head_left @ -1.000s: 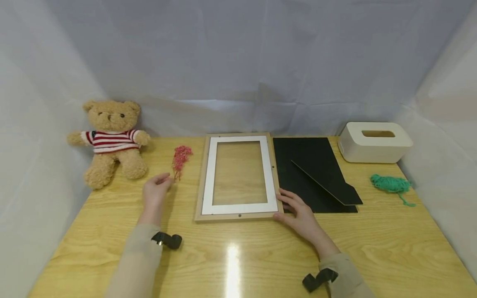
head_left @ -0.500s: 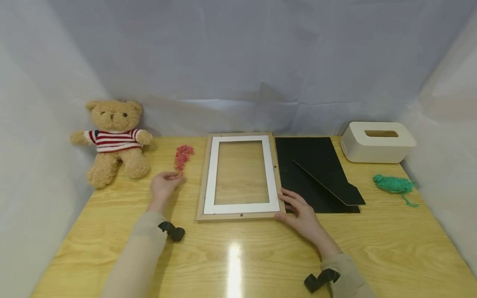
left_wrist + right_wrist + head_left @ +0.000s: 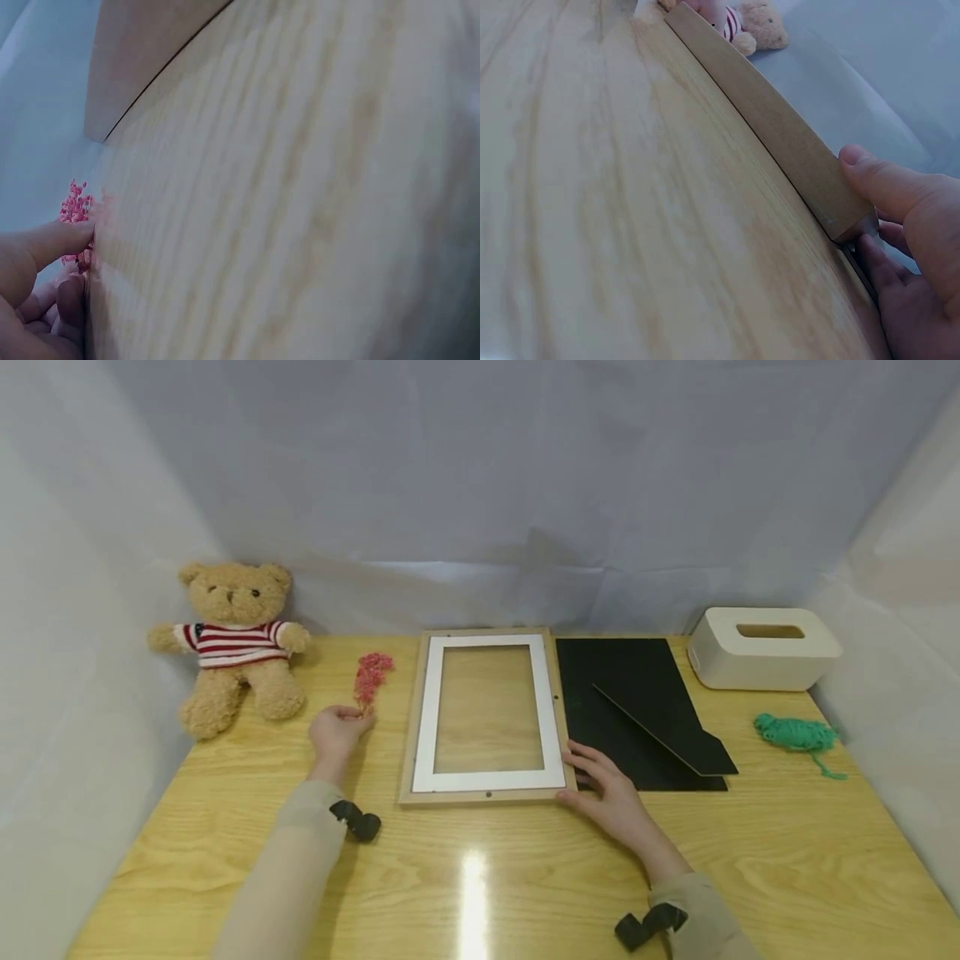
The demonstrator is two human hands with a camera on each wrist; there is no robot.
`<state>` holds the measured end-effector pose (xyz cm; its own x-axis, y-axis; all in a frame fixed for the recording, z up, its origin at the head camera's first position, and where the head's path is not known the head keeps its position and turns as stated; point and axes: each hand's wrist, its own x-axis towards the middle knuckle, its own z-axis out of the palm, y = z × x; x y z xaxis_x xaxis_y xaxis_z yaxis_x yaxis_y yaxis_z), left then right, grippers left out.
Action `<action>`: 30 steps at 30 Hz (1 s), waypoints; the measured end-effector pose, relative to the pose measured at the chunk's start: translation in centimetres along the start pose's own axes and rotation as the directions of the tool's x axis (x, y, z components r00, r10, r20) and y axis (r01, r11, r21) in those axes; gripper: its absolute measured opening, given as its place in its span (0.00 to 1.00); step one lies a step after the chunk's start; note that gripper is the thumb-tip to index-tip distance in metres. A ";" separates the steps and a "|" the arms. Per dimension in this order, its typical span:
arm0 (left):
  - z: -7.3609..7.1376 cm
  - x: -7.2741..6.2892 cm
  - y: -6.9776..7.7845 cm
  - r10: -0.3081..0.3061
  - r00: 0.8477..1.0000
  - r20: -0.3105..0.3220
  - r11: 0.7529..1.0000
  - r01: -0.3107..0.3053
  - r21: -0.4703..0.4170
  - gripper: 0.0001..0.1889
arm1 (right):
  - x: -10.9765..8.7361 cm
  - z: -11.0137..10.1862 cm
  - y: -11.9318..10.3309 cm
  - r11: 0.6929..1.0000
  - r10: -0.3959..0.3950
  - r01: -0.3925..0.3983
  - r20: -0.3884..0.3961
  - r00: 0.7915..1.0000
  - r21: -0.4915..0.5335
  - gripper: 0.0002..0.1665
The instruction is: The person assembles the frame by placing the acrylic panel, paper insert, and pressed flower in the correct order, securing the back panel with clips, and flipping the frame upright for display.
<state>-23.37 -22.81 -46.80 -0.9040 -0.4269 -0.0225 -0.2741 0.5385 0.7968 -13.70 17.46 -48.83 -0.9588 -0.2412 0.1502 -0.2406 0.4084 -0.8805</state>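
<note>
A small sprig of pink dried flowers (image 3: 371,675) lies on the table left of centre. My left hand (image 3: 336,733) pinches its stem ends between thumb and fingers; in the left wrist view the pink blossoms (image 3: 76,206) show just past the thumb. Flat at the middle lies a wooden picture frame (image 3: 408,760) with a white mat (image 3: 425,727) inside. My right hand (image 3: 611,793) grips the frame's near right corner. In the right wrist view the thumb (image 3: 885,184) presses the frame's near edge (image 3: 780,142), while the fingers sit around the corner on its right side.
Right of the frame lies a black backing board (image 3: 615,660) with its stand (image 3: 675,739) folded out. A white tissue box (image 3: 757,660) and a green yarn bundle (image 3: 795,732) are farther right. A teddy bear (image 3: 238,647) sits at the back left against a white cloth wall (image 3: 465,485).
My left hand has moved right and slightly forward to the pink flowers and taken hold of their stems. The right hand stays at the frame corner; the whole view shifts slightly.
</note>
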 end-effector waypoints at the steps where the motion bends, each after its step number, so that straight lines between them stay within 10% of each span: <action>1: 0.0 0.0 0.0 -0.001 1.000 -0.005 1.000 0.001 -0.006 0.15 | 0.0 0.0 -0.2 1.000 0.004 -0.004 0.000 1.000 -0.005 0.34; 12: -0.2 0.2 -0.6 0.096 0.994 -0.054 0.995 -0.093 0.044 0.10 | -0.1 0.0 -1.0 1.000 -0.004 0.004 -0.007 1.000 -0.010 0.33; 30: -0.5 -1.7 1.0 0.052 0.999 -0.010 0.996 -0.053 -0.078 0.12 | 0.1 0.2 0.2 1.000 0.011 -0.011 -0.006 1.000 -0.003 0.35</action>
<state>-21.95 -21.88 -45.62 -0.9138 -0.4054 0.0254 -0.1994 0.5021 0.8415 -13.79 17.36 -49.04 -0.9623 -0.2316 0.1428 -0.2302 0.4135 -0.8809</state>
